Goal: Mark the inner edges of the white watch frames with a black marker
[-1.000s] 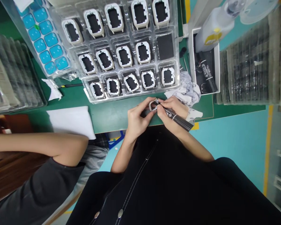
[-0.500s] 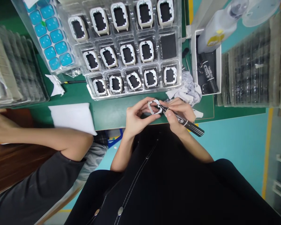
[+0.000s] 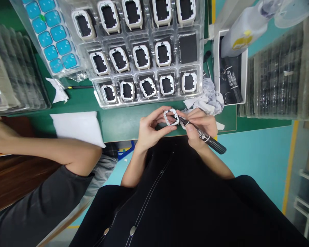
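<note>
Between the thumb and fingers of my left hand (image 3: 150, 130) is a small white frame (image 3: 166, 118), squarish with rounded corners and notched inside. My right hand (image 3: 202, 127) grips a black marker pen (image 3: 212, 142), its tip end at the right side of the frame. Whether the tip touches the frame I cannot tell. Beyond my hands lies a clear plastic tray (image 3: 144, 103) with rows of similar white frames (image 3: 141, 57) over dark pads. One compartment at the right of its middle row shows only a dark pad (image 3: 187, 48).
Crumpled cloth (image 3: 207, 97) lies right of the tray. A white box (image 3: 243, 68) holds a bottle (image 3: 243, 32) and another marker (image 3: 233, 82). Stacked trays (image 3: 275, 79) stand at right, more (image 3: 12, 68) at left. A co-worker's arm (image 3: 48, 149) reaches in beside a white cloth (image 3: 77, 127).
The marker and my right hand have shifted slightly right and down, the tip end drawing back a little from the frame's inside. The view has shifted slightly.
</note>
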Action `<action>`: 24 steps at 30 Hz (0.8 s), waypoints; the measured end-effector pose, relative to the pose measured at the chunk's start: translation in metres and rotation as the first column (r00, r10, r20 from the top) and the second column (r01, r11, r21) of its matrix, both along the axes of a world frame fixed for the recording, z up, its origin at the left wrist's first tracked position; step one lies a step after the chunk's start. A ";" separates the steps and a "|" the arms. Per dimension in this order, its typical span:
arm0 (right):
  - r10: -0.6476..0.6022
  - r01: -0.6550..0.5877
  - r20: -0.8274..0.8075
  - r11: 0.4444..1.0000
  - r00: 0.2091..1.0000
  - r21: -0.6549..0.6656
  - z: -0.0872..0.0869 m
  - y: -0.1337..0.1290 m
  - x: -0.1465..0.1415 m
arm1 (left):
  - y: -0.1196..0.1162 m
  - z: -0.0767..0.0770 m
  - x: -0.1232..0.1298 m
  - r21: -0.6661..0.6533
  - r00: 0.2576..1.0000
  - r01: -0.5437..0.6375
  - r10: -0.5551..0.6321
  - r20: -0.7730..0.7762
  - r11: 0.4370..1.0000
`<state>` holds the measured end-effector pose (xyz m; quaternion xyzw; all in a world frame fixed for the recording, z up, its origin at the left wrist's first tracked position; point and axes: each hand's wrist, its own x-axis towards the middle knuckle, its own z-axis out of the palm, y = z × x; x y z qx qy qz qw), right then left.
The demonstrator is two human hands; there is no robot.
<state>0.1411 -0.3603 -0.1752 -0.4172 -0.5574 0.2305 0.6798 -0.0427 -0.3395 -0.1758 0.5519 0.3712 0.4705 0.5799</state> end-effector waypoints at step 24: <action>-0.004 0.004 0.020 1.000 1.000 -0.006 0.002 0.000 0.001 | -0.002 0.007 -0.002 0.011 0.998 -0.008 0.009 -0.064 1.000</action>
